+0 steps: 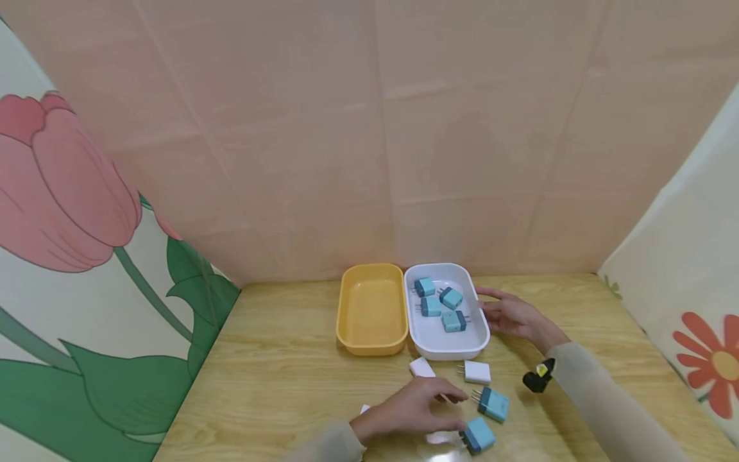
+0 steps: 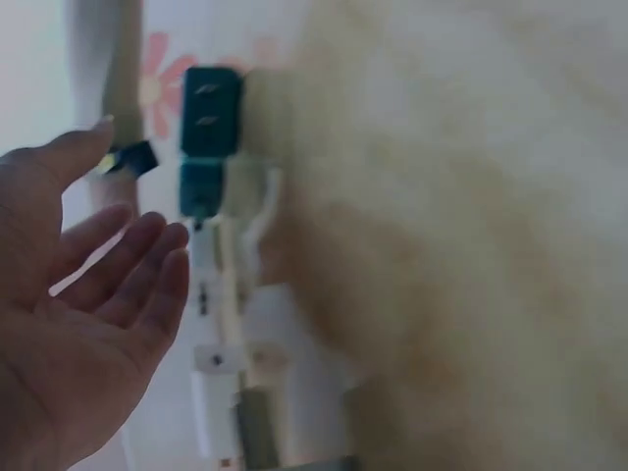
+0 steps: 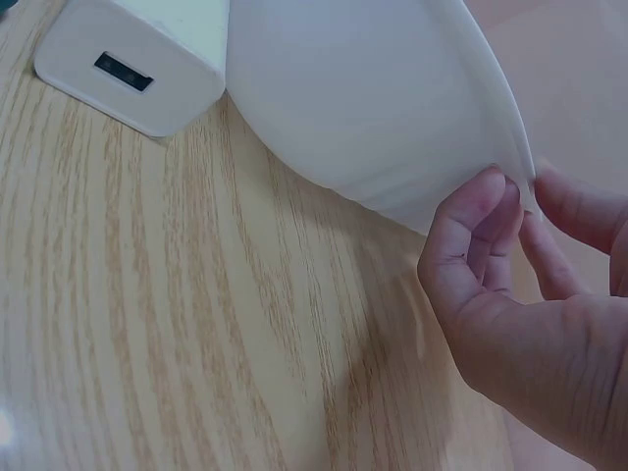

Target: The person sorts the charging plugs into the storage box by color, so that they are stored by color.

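Observation:
My right hand [image 1: 510,316] is at the right edge of a white tray [image 1: 444,353], its fingers and thumb pinching the rim in the right wrist view. Several blue plug-in chargers [image 1: 430,307] lie in that tray. Over the front of the table, my left hand [image 1: 412,405] is held with fingers loosely spread and nothing gripped. Its fingertips come close to a blue charger [image 1: 479,435], and a second blue charger [image 1: 494,405] lies just beyond. In the left wrist view the palm and relaxed fingers show beside a blue charger [image 2: 211,113].
A yellow tray [image 1: 372,351] with nothing in it stands left of the white one, side by side. White chargers [image 1: 477,372] lie in front of the trays, some partly hidden by the left hand. A pink cloth backdrop [image 1: 288,160] rises behind the table.

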`<state>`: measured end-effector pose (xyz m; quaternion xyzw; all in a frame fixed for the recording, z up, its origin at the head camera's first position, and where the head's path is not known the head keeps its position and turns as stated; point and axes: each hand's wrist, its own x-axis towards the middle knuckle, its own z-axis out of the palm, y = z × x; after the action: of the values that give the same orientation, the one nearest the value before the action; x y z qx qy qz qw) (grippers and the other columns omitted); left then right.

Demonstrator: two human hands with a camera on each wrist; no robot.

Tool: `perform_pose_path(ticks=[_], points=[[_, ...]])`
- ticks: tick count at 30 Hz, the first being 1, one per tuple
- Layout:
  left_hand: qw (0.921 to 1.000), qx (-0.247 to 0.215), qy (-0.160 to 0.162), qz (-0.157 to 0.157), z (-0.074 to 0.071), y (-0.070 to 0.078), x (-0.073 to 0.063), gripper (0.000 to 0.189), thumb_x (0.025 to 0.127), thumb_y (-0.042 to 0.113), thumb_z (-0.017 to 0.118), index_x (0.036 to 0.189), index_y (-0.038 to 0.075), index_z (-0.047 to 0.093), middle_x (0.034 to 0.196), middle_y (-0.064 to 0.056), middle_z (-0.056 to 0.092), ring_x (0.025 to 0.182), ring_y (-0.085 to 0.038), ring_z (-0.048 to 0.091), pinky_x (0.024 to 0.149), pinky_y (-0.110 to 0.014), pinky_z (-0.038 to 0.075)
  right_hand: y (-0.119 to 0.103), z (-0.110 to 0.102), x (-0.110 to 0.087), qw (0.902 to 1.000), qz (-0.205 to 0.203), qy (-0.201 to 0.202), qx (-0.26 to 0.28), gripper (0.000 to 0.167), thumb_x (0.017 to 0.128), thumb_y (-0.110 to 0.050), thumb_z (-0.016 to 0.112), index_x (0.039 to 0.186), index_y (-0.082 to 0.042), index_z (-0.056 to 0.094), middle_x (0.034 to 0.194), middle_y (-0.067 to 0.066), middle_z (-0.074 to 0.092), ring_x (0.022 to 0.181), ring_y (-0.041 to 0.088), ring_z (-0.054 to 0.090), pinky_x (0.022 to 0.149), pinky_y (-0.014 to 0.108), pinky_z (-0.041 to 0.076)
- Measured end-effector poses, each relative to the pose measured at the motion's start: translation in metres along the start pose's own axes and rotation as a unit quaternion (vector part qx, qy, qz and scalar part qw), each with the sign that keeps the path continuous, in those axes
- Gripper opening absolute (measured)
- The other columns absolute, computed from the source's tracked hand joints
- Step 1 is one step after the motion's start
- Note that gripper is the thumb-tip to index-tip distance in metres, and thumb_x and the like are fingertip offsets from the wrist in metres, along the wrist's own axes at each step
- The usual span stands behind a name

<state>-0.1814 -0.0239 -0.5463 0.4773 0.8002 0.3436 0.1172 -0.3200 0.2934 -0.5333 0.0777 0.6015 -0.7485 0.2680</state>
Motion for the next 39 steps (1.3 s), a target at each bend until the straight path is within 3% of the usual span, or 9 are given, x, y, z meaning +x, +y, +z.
perform_pose_path(ticks=[4,12,19,26,39], points=[[0.9998,0.018,0.003,0.010,0.011,-0.001,-0.004,0.045,0.098,0.036,0.075,0.136,0.013,0.069,0.132,0.005,0.074,0.118,0.005,0.065,0.099,-0.005,0.047,0.000,0.000,0.000,1.0000,0.005,0.005,0.001,0.068,0.107,-0.013,0.060,0.167,-0.021,0.028,0.130,-0.001,0.067,0.109,0.017,0.063,0.093,0.030,0.056],[0.9967,0.007,-0.061,-0.054,0.021,0.004,-0.007,0.050,0.099,0.047,0.071,0.144,0.027,0.062,0.141,0.021,0.064,0.125,0.012,0.056,0.104,-0.009,0.046,0.002,-0.001,0.001,0.9999,0.007,0.011,-0.006,0.068,0.107,-0.015,0.061,0.167,-0.021,0.030,0.133,0.000,0.065,0.111,0.018,0.061,0.092,0.030,0.056],[0.9891,-0.051,-0.103,-0.092,0.022,0.009,-0.005,0.050,0.101,0.045,0.070,0.147,0.034,0.057,0.145,0.024,0.058,0.126,0.013,0.053,0.105,-0.013,0.047,0.001,-0.001,0.002,1.0000,0.007,0.004,-0.005,0.067,0.108,-0.015,0.060,0.167,-0.021,0.029,0.133,-0.002,0.065,0.112,0.017,0.060,0.093,0.029,0.055],[0.9939,0.020,-0.088,-0.063,0.025,0.013,-0.003,0.057,0.098,0.046,0.073,0.150,0.030,0.055,0.145,0.021,0.059,0.127,0.011,0.053,0.104,-0.010,0.045,0.000,-0.003,0.002,0.9999,0.006,0.000,-0.011,0.068,0.108,-0.016,0.059,0.167,-0.021,0.027,0.134,-0.002,0.065,0.111,0.016,0.061,0.092,0.029,0.056],[0.9927,0.026,-0.085,-0.081,0.028,0.015,0.005,0.056,0.095,0.043,0.077,0.147,0.030,0.060,0.140,0.022,0.062,0.122,0.012,0.053,0.099,-0.010,0.045,0.002,-0.004,0.002,1.0000,0.002,-0.003,-0.005,0.066,0.107,-0.015,0.060,0.166,-0.022,0.031,0.126,-0.004,0.069,0.107,0.015,0.063,0.090,0.029,0.055]])
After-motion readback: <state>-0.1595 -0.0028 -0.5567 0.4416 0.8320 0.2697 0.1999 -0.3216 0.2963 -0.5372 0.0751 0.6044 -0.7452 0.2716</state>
